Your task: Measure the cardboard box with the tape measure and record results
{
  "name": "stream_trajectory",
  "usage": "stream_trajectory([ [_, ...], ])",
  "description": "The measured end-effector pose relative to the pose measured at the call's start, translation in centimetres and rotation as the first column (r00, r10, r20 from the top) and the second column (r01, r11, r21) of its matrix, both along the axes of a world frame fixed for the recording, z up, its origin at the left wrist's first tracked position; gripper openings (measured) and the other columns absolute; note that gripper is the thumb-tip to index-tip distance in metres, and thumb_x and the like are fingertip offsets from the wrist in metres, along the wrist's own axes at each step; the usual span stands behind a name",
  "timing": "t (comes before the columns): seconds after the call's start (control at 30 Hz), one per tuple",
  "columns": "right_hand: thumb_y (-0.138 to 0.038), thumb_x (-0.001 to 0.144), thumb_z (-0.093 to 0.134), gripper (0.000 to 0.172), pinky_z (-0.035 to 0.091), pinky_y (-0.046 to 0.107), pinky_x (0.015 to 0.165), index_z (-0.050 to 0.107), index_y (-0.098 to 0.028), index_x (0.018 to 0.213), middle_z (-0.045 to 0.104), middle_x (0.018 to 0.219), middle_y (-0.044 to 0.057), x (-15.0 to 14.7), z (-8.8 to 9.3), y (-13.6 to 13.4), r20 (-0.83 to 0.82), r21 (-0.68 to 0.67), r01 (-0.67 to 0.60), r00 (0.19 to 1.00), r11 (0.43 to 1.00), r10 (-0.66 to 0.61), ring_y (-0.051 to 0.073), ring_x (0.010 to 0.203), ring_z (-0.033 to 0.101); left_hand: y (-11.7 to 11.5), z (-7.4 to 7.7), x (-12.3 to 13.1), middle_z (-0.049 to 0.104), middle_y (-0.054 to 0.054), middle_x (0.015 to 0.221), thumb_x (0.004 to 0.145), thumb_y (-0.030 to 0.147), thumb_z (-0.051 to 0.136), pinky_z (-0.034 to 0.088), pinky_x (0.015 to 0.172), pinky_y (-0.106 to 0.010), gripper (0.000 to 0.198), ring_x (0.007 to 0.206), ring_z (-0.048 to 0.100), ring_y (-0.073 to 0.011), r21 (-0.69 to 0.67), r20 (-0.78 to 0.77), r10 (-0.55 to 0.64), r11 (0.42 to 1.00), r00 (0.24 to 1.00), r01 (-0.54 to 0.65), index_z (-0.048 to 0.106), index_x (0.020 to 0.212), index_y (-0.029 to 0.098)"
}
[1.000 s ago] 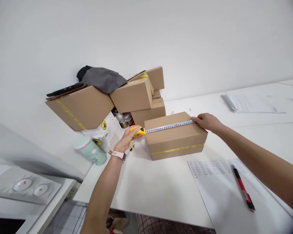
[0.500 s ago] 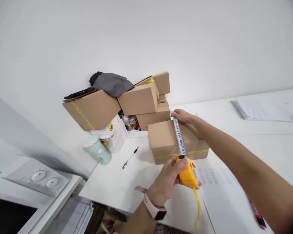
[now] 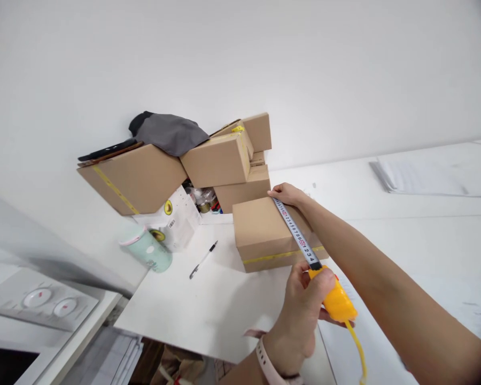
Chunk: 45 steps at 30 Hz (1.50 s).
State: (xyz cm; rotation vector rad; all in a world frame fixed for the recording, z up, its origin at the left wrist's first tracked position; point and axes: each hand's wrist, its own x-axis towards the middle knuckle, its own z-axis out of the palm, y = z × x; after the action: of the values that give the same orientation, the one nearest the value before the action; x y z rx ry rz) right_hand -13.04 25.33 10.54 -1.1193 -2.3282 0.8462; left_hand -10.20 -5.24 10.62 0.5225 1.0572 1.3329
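Note:
A brown cardboard box (image 3: pixel 260 235) with a yellow tape band lies on the white table (image 3: pixel 224 305). My left hand (image 3: pixel 304 310) is closed around a yellow tape measure case (image 3: pixel 334 299) just in front of the box's near edge. The white tape blade (image 3: pixel 295 232) runs from the case across the box top to its far edge. My right hand (image 3: pixel 286 193) pinches the blade's end down at that far edge, with my right forearm reaching over the box's right side.
A pile of cardboard boxes (image 3: pixel 220 160) with a grey cloth (image 3: pixel 168 131) on top leans on the wall behind. A mint green cup (image 3: pixel 148 248), a white avocado-print package (image 3: pixel 176 216) and a black pen (image 3: pixel 202 260) lie left of the box. Papers (image 3: pixel 420 179) lie far right.
The tape measure went from lying along the box's length to crossing its width. My left hand carried the case to the front; my right hand moved the blade's end to the far edge.

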Motion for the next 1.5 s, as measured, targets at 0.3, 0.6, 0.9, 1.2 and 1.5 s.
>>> stream_trajectory([
  [0.3,-0.062,0.091,0.055,0.044,0.049,0.032,0.076,0.070,-0.021,0.091,0.074,0.092,0.008,1.4,1.7,-0.7,-0.217,-0.072,-0.045,0.976,0.996,0.028,0.022,0.085,0.065,-1.4,0.2,-2.2,0.065,-0.006,0.093,0.068,0.063,0.080,0.054,0.053,-0.031,0.061,0.061,0.069,-0.0190,0.068,-0.054,-0.011,0.998,0.998,0.015,0.057,0.100,0.017],
  [0.6,-0.078,0.092,0.037,0.075,0.056,0.038,0.077,0.068,-0.016,0.122,0.072,0.095,0.014,16.3,-1.9,-5.2,-0.324,-0.248,0.256,0.887,0.934,-0.329,0.024,0.083,0.067,-7.6,-3.1,-9.5,0.069,-0.008,0.102,0.071,0.051,0.085,0.059,0.068,-0.032,0.067,0.082,0.070,-0.0231,0.243,-0.380,0.502,0.865,0.777,-0.440,0.057,0.125,0.021],
  [0.9,-0.073,0.086,0.058,0.069,0.058,0.035,0.080,0.055,-0.037,0.144,0.066,0.131,0.006,18.5,-0.3,-12.5,-0.325,-0.223,0.141,0.922,0.965,-0.210,0.029,0.112,0.064,-3.5,-1.4,-11.8,0.066,-0.005,0.100,0.068,0.047,0.084,0.059,0.074,-0.036,0.051,0.081,0.069,-0.0214,0.292,-0.317,0.394,0.906,0.863,-0.306,0.064,0.106,0.020],
  [1.2,-0.069,0.087,0.057,0.047,0.052,0.044,0.079,0.070,-0.024,0.094,0.071,0.105,0.012,20.3,3.0,-8.1,-0.246,0.015,0.468,0.858,0.883,-0.451,0.032,0.096,0.066,2.5,3.5,-9.9,0.065,-0.003,0.092,0.072,0.047,0.081,0.056,0.066,-0.031,0.043,0.070,0.062,-0.0146,0.370,-0.377,0.256,0.923,0.890,-0.109,0.063,0.098,0.019],
  [1.5,-0.013,0.091,0.037,0.032,0.042,0.046,0.090,0.067,-0.016,0.101,0.072,0.097,0.016,15.3,3.4,-5.6,0.012,0.642,0.278,0.928,0.714,-0.371,0.031,0.092,0.063,0.2,0.2,-2.5,0.066,-0.001,0.083,0.072,0.047,0.085,0.051,0.061,-0.025,0.060,0.069,0.060,-0.0149,0.301,-0.414,0.091,0.953,0.906,0.042,0.056,0.119,0.022],
])
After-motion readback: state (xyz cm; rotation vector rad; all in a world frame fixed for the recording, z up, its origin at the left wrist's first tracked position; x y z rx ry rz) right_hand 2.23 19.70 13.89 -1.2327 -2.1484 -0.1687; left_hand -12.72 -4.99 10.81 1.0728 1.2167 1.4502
